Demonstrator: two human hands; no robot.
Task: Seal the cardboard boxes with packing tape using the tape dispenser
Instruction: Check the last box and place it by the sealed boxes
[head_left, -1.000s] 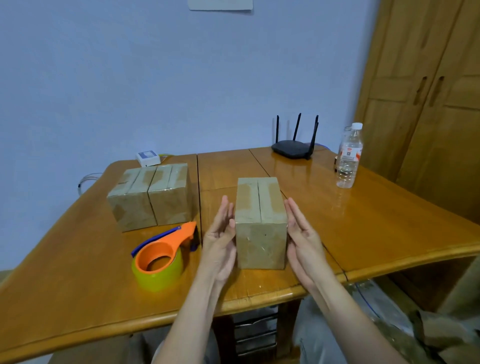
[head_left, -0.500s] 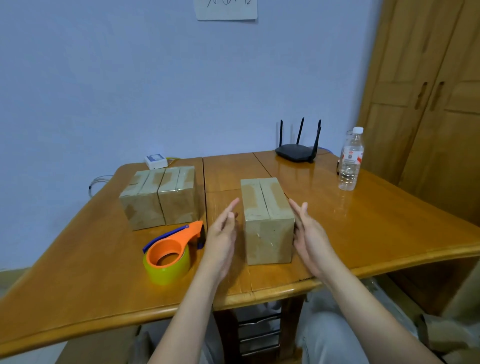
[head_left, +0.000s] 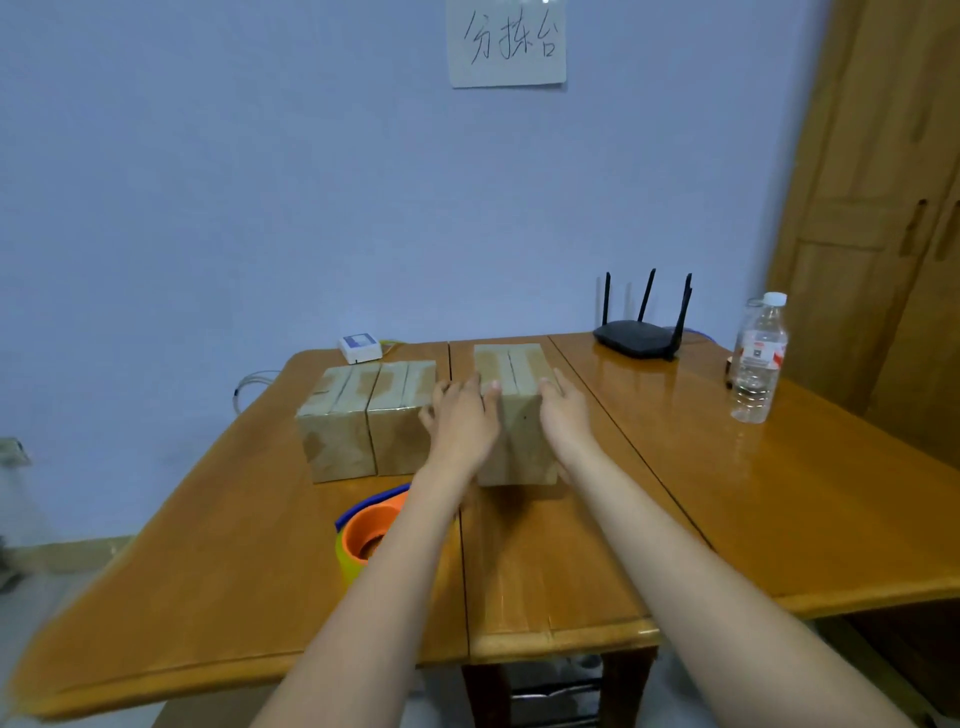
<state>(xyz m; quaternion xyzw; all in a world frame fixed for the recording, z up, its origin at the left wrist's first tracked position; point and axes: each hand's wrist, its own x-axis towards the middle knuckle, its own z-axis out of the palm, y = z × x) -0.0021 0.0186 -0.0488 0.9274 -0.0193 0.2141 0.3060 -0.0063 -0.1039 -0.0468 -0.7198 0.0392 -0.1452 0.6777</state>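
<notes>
Here's the cardboard box, plain brown, standing near the middle of the wooden table, its top flaps closed with a dark seam running down the centre and paler strips of tape either side of it. Both hands are on it: the left hand clasps the left side with the thumb hooked over the top near edge, and the right hand presses flat against the right side, fingers straight and close together. The left fingers reach along the box's left side, in the gap beside the neighbouring boxes, and look slightly spread.

Just to the left sit two more boxes pushed together side by side, same brown card, tape showing along their tops. Nearer, partly hidden under the left forearm, lies the tape dispenser, orange with a blue edge and a yellow-green roll.

Farther back: a small white device at the far left, a black router with three antennas, and a clear water bottle standing upright at the right. On the wall, a handwritten paper sign.
</notes>
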